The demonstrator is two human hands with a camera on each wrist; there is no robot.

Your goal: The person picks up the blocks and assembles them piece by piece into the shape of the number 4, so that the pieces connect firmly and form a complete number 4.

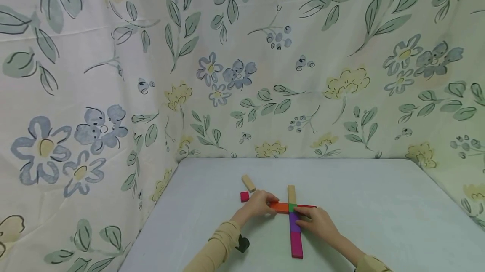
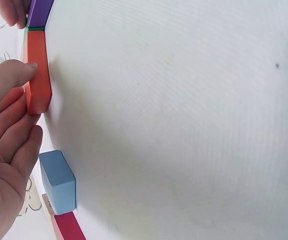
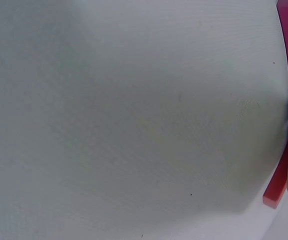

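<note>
On the white table, blocks lie in a cross: a natural wood block [image 1: 291,194], a green block [image 1: 293,208], a purple block [image 1: 294,222] and a magenta block [image 1: 297,244] form the column. An orange block [image 1: 280,207] meets the green one from the left, a red block [image 1: 308,206] from the right. My left hand [image 1: 258,204] pinches the orange block's outer end, thumb on top in the left wrist view. My right hand [image 1: 320,222] rests extended fingertips at the green and purple blocks, partly covering the red block.
Left of the cross lie a loose wood block [image 1: 248,182] and a pinkish-red block [image 1: 244,196]. The left wrist view shows a light blue block [image 2: 58,181] near the left fingers. A black object [image 1: 243,244] sits by the left sleeve. Floral cloth [image 1: 273,74] hangs behind the table [image 1: 379,188].
</note>
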